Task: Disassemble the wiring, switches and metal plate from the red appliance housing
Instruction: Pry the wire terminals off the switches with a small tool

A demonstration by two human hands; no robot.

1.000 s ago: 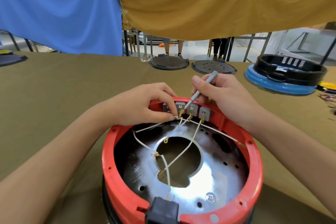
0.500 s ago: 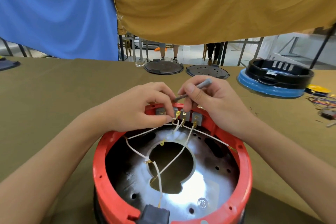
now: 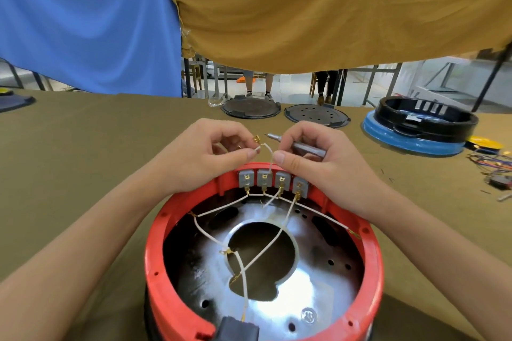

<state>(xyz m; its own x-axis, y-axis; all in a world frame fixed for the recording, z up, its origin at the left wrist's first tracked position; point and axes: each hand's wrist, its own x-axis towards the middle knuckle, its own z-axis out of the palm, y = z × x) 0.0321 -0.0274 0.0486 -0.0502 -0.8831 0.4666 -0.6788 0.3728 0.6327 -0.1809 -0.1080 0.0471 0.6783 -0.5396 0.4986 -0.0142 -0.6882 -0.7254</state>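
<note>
The red housing (image 3: 266, 271) sits open side up at the near edge of the bench (image 3: 83, 160), right in front of me. Inside it lies the shiny metal plate (image 3: 313, 296) with a big round hole in the middle. Four grey switches (image 3: 273, 180) stand in a row along the far wall of the housing, and thin white wires (image 3: 241, 266) run from their brass terminals across the plate, some down to a black plug block (image 3: 239, 331) at the near rim.

My left hand (image 3: 205, 155) hovers just beyond the far rim, thumb and forefinger pinching the end of one white lead (image 3: 265, 148) whose brass connector (image 3: 257, 139) sticks up free. That lead curves down to the second switch from the left. My right hand (image 3: 313, 155) pinches the same lead a little lower and also keeps a grey screwdriver (image 3: 302, 145) tucked across its curled fingers, tip pointing left.

Along the far edge of the bench lie two dark round discs (image 3: 250, 108). Toward the far right corner a black ring on a blue base (image 3: 421, 127) rests near a tangle of coloured wires (image 3: 490, 160).
</note>
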